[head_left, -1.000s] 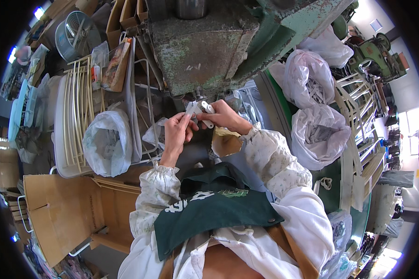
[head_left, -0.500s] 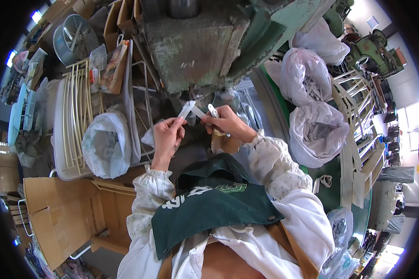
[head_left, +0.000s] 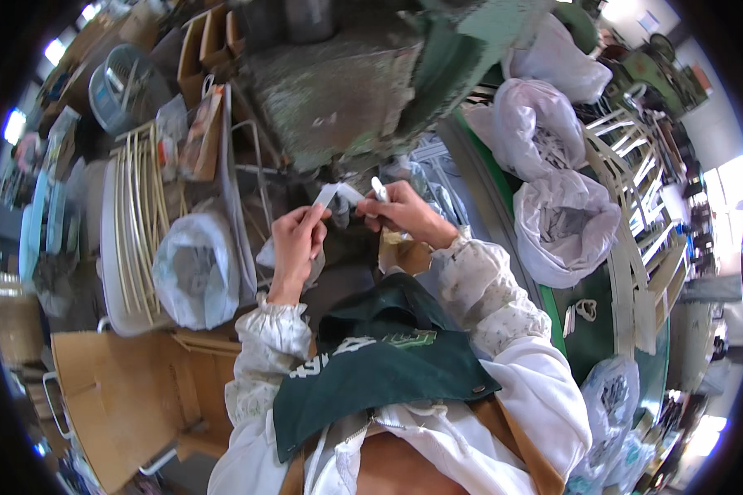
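My left hand (head_left: 295, 243) pinches a short flat white strip (head_left: 326, 195) between thumb and fingers, its free end angled up and to the right. Close by on the right, my right hand (head_left: 409, 216) is closed on a second white strip (head_left: 351, 195), which points up-left so that the two strips nearly meet at their tips. A white, rounded-end piece (head_left: 379, 189) sticks up from the same right hand; its lower part is hidden by the fingers. Both hands are just below the worn green metal machine (head_left: 330, 107), whose lower working part is dark and hard to make out.
At left, a bag-lined tub (head_left: 196, 272) stands beside long cream strips (head_left: 136, 223) in a plastic bin. White sacks of pieces (head_left: 565, 227) sit on the green bench at right, near stacked frames (head_left: 636, 247). A cardboard box (head_left: 124, 396) is open at lower left.
The whole view has turned slightly. Both hands stay at almost the same place, still holding their strips; the strips' tips have shifted only a little.
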Demonstrator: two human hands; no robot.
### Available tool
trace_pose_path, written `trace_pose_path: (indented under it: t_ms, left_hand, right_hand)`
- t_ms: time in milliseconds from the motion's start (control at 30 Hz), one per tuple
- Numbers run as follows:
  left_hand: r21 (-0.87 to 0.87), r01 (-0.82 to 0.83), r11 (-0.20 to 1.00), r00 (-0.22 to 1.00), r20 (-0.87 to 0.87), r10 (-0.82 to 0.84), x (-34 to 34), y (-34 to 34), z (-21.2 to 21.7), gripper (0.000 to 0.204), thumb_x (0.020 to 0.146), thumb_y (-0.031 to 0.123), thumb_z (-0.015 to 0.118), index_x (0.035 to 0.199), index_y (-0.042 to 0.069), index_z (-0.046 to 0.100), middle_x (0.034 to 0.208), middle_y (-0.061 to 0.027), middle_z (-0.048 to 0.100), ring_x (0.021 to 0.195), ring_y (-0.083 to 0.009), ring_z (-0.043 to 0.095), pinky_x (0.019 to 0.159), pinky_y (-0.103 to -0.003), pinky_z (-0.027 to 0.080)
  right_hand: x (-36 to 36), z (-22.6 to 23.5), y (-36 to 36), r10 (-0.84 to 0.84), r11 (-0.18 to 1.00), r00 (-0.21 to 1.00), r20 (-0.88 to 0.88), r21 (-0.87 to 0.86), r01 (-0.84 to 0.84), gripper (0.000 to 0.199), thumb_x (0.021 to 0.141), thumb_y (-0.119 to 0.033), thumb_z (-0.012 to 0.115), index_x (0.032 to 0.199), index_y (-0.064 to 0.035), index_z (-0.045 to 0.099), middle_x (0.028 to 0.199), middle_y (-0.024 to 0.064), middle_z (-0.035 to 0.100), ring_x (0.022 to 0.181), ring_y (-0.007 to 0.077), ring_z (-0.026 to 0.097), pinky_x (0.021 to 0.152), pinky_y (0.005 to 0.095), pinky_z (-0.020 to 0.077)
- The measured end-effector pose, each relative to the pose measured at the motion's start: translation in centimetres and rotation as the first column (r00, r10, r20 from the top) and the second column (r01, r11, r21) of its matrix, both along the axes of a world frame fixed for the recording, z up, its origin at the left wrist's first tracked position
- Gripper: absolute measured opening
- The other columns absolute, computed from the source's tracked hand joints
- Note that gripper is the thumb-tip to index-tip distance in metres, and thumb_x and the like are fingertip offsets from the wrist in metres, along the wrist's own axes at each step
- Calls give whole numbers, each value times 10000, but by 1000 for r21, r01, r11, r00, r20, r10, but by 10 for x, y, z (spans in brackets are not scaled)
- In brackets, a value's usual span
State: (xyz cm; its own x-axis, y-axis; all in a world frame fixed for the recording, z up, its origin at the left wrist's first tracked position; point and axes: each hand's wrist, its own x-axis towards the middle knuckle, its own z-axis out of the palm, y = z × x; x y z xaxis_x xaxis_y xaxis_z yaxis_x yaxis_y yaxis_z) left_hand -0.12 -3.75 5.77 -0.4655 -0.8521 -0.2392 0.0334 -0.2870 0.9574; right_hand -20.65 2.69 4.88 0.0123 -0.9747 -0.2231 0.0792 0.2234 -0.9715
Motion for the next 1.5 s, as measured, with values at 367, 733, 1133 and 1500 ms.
trace_pose_path:
  t_ms: [367,733,1133,1500]
  left_hand:
    - [287,201,937,970,-195,-148,6,28,-50,413,970,366,461,1146,10,577,904,-162,687,479,-88,494,393,-179,299]
    - [214,174,961,967,-222,-125,-44,31,-34,223,908,191,624,993,-4,689,713,26,554,496,-20,381,433,-179,253]
    - [250,-157,955,937,-267,224,-56,26,-41,170,889,172,652,828,17,687,579,73,466,467,-3,344,420,-193,212]
    - [232,-238,943,943,-178,282,-60,13,-58,257,894,216,647,718,32,615,566,59,446,455,-21,347,419,-197,232]
  right_hand:
    - [-236,14,92,-816,578,536,-219,-346,739,246,912,-255,578,889,-11,557,720,36,570,504,80,439,430,255,348]
    - [-37,26,51,-74,996,993,91,46,70,518,947,-91,477,1419,-42,268,802,52,582,547,61,440,471,195,359]
    - [19,-17,24,-178,966,942,-283,-235,112,137,956,-132,528,1007,-4,525,673,-10,522,547,31,448,482,208,350]
    - [-35,-84,-51,-170,969,791,-587,-244,27,316,827,-333,669,862,-19,659,746,71,640,690,187,594,617,326,454]
